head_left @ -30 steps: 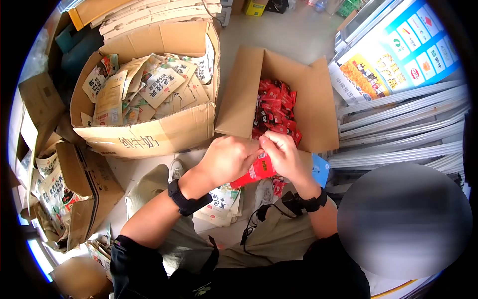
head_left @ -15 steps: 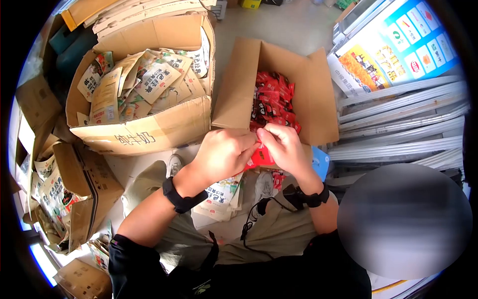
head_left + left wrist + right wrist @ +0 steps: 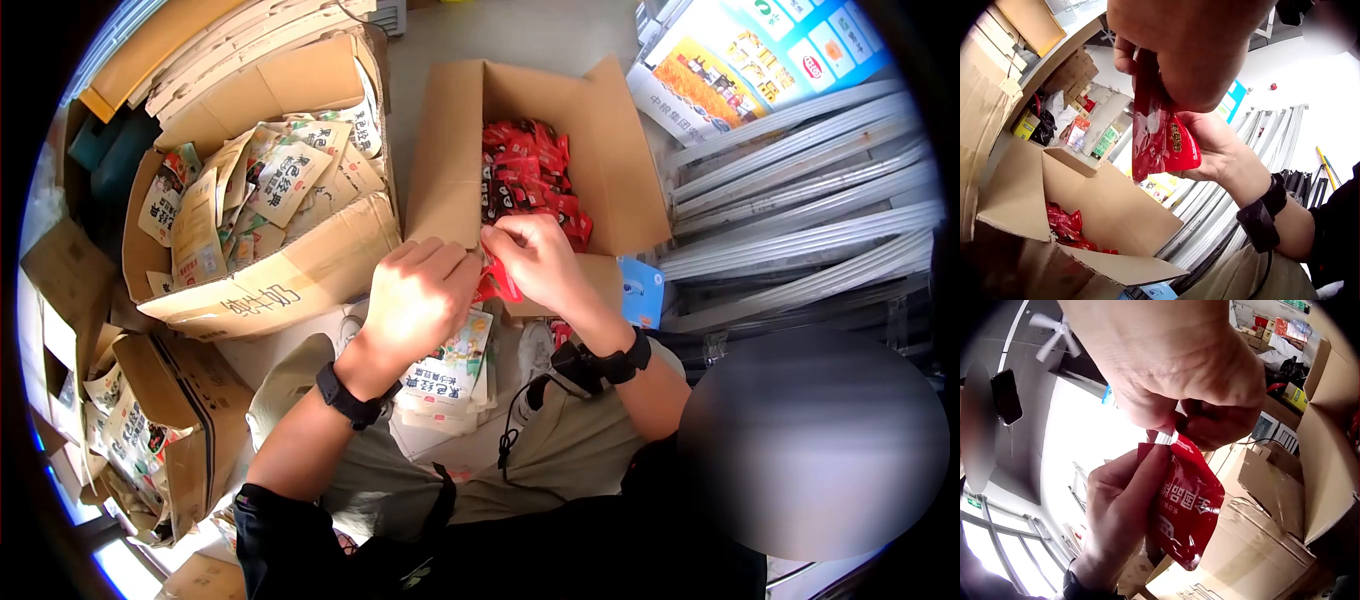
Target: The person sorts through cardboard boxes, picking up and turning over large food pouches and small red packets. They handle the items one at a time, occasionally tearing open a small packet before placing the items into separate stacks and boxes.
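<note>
Both hands hold a shiny red printed packet (image 3: 1188, 500) in front of the body. The left hand (image 3: 425, 300) pinches it between thumb and fingers, with the thumb lying flat along the printed face in the right wrist view. The right hand (image 3: 535, 262) pinches its upper edge, its fingertips close to those of the left. Below the hands, the packet's lower part hangs free in the left wrist view. Just beyond them stands an open cardboard box (image 3: 620, 180) with several similar red packets (image 3: 530, 175) inside.
To the left, a larger carton (image 3: 270, 275) is heaped with paper pouches (image 3: 285, 180). Another carton (image 3: 205, 440) with pouches stands nearer. A stack of pouches (image 3: 445, 380) lies on the floor between the feet. White metal rails (image 3: 800, 200) lie at the right.
The head view has shifted, so the boxes sit farther left and higher. Both hands have risen in the view, still holding the red packet, and less of it shows beneath the left hand.
</note>
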`<move>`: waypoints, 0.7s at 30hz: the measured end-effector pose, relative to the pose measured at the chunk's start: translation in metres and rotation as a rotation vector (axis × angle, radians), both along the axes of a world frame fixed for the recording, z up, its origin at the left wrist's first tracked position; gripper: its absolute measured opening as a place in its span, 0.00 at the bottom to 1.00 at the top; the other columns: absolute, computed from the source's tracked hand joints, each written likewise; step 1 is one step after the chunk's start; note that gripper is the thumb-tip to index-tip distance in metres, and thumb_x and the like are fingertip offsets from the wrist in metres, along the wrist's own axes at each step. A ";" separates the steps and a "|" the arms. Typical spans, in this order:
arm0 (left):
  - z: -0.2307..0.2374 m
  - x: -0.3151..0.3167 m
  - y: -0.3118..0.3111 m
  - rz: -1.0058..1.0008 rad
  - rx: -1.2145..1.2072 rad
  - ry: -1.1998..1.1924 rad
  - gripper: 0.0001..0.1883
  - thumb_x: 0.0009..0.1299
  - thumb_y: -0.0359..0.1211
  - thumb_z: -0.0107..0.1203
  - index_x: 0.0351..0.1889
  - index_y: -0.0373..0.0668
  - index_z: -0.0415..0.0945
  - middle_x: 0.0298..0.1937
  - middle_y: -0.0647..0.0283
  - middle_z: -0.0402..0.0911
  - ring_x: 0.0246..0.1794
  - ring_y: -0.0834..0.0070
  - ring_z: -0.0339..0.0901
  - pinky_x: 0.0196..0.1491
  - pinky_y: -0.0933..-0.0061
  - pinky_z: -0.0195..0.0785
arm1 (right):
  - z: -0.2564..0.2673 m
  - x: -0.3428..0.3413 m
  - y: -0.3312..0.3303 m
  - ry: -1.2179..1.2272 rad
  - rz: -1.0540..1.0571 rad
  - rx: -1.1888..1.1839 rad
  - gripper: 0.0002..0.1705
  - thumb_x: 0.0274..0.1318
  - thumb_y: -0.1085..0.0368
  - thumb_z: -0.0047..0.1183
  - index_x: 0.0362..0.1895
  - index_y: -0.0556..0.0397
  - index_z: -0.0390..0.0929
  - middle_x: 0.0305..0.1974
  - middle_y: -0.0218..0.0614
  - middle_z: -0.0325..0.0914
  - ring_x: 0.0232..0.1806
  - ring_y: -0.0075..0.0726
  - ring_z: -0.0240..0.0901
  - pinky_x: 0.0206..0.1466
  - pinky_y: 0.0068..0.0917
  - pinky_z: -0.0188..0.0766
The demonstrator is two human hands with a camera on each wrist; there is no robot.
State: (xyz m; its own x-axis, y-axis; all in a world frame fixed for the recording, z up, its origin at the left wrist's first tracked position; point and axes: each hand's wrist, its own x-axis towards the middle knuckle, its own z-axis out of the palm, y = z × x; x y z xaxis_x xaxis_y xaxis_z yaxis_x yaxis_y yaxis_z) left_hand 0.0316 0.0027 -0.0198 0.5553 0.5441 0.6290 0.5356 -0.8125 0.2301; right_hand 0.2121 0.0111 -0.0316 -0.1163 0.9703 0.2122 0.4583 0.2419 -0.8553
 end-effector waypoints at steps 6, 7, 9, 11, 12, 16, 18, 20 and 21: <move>0.001 0.006 -0.001 -0.004 0.088 0.054 0.06 0.51 0.27 0.56 0.24 0.43 0.70 0.22 0.65 0.67 0.22 0.71 0.71 0.26 0.69 0.66 | 0.000 0.004 0.003 -0.030 -0.082 -0.028 0.16 0.54 0.65 0.52 0.18 0.64 0.72 0.12 0.49 0.63 0.11 0.42 0.60 0.20 0.36 0.57; 0.001 0.007 -0.001 0.009 0.097 0.063 0.06 0.51 0.27 0.56 0.24 0.42 0.70 0.22 0.65 0.67 0.21 0.71 0.71 0.25 0.70 0.66 | -0.002 0.004 0.004 -0.023 -0.100 -0.017 0.16 0.53 0.65 0.52 0.18 0.64 0.73 0.13 0.51 0.64 0.12 0.44 0.62 0.20 0.36 0.58; 0.001 0.007 -0.001 0.015 0.107 0.084 0.06 0.50 0.28 0.56 0.25 0.42 0.70 0.22 0.65 0.66 0.21 0.72 0.71 0.24 0.71 0.65 | -0.003 0.004 0.006 -0.004 -0.124 -0.007 0.16 0.53 0.65 0.52 0.18 0.64 0.73 0.14 0.52 0.65 0.13 0.46 0.64 0.21 0.36 0.60; -0.001 0.008 0.000 0.023 0.134 0.104 0.06 0.51 0.28 0.55 0.26 0.42 0.71 0.22 0.66 0.66 0.20 0.72 0.71 0.23 0.72 0.65 | -0.001 0.006 0.008 -0.046 -0.143 -0.018 0.16 0.52 0.64 0.51 0.19 0.64 0.74 0.15 0.54 0.66 0.14 0.48 0.66 0.22 0.37 0.62; -0.001 0.008 0.001 0.014 0.136 0.114 0.06 0.51 0.28 0.55 0.26 0.42 0.71 0.22 0.66 0.66 0.20 0.72 0.71 0.23 0.72 0.65 | -0.001 0.006 0.009 -0.047 -0.146 -0.014 0.15 0.50 0.65 0.51 0.19 0.65 0.74 0.15 0.55 0.66 0.14 0.51 0.67 0.23 0.39 0.63; 0.000 0.010 0.002 0.003 0.172 0.129 0.07 0.53 0.26 0.56 0.30 0.40 0.75 0.23 0.66 0.68 0.18 0.72 0.71 0.22 0.73 0.65 | 0.001 0.009 0.012 -0.058 -0.172 -0.011 0.15 0.48 0.65 0.50 0.19 0.66 0.74 0.17 0.59 0.66 0.18 0.59 0.67 0.25 0.42 0.65; 0.000 0.011 0.001 -0.007 0.165 0.144 0.07 0.55 0.25 0.58 0.32 0.40 0.77 0.23 0.66 0.69 0.16 0.72 0.71 0.21 0.72 0.65 | -0.009 0.010 0.017 -0.070 -0.195 0.005 0.15 0.47 0.65 0.50 0.19 0.66 0.73 0.18 0.60 0.66 0.18 0.60 0.66 0.26 0.43 0.65; -0.001 0.011 0.001 0.022 0.178 0.182 0.07 0.56 0.24 0.57 0.33 0.39 0.78 0.22 0.66 0.69 0.15 0.72 0.71 0.20 0.73 0.64 | -0.015 0.011 0.021 -0.098 -0.213 0.001 0.15 0.46 0.64 0.50 0.17 0.67 0.73 0.18 0.61 0.65 0.19 0.63 0.65 0.28 0.45 0.66; -0.002 0.012 0.001 0.012 0.180 0.188 0.07 0.56 0.24 0.57 0.33 0.39 0.78 0.22 0.66 0.69 0.15 0.72 0.71 0.20 0.73 0.64 | -0.017 0.012 0.022 -0.091 -0.223 0.001 0.15 0.46 0.64 0.50 0.17 0.67 0.73 0.18 0.61 0.65 0.19 0.63 0.65 0.28 0.45 0.66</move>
